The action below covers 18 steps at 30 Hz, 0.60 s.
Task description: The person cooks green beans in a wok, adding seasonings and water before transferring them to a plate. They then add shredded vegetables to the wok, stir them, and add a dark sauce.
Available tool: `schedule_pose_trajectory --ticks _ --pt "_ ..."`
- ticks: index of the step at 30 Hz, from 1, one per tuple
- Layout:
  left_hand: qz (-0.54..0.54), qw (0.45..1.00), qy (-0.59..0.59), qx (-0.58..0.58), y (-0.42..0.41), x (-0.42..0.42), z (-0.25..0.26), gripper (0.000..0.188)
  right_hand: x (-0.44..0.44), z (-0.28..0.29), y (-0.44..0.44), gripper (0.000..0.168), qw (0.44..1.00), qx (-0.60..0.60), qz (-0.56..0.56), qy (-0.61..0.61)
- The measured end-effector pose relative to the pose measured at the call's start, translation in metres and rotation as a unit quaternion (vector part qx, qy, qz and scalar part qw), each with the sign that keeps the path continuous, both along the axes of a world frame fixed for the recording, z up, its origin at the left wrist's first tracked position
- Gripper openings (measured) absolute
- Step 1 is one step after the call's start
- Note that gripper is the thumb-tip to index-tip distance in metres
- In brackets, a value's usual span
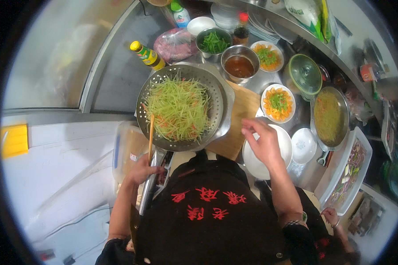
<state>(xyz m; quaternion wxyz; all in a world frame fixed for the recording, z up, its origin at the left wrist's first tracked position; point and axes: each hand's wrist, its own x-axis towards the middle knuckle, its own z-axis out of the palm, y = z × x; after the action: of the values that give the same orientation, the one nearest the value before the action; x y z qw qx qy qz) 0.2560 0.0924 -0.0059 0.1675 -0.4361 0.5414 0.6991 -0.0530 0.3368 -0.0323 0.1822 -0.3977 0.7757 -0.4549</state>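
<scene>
A perforated metal strainer [215, 112] with a long handle rests over a steel basin [230, 99]. In it lies a heap of shredded green vegetable [179, 109] with orange shreds. My left hand [144, 170] is at the strainer's handle [147, 193], with wooden chopsticks [151, 135] rising from it; how the fingers close is partly hidden. Above the near rim of a large white plate [252, 159], my right hand [260, 137] is raised with its fingers apart and nothing in them. A wooden cutting board [243, 106] lies under the basin's right side.
Behind stand a yellow-capped bottle [147, 55], a bowl of cut green vegetables [214, 43] and a steel pot of brown sauce [239, 66]. Garnished plates [278, 103], a lidded container [303, 76], an oval pan [330, 116] and a plastic bin [346, 172] are at right. Another person's hand [330, 216] is near the bin.
</scene>
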Motion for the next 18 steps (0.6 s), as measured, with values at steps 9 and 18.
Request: schedule_pose_trajectory --ticks 9,18 --pt "-0.133 0.921 0.007 -0.365 -0.063 0.009 -0.023 0.022 0.077 -0.036 -0.076 0.024 0.999 0.020 -0.030 -0.027" --pt "-0.050 0.927 0.075 -0.364 -0.101 0.006 0.004 0.027 0.088 -0.057 -0.187 0.028 0.973 -0.184 -0.135 0.024"
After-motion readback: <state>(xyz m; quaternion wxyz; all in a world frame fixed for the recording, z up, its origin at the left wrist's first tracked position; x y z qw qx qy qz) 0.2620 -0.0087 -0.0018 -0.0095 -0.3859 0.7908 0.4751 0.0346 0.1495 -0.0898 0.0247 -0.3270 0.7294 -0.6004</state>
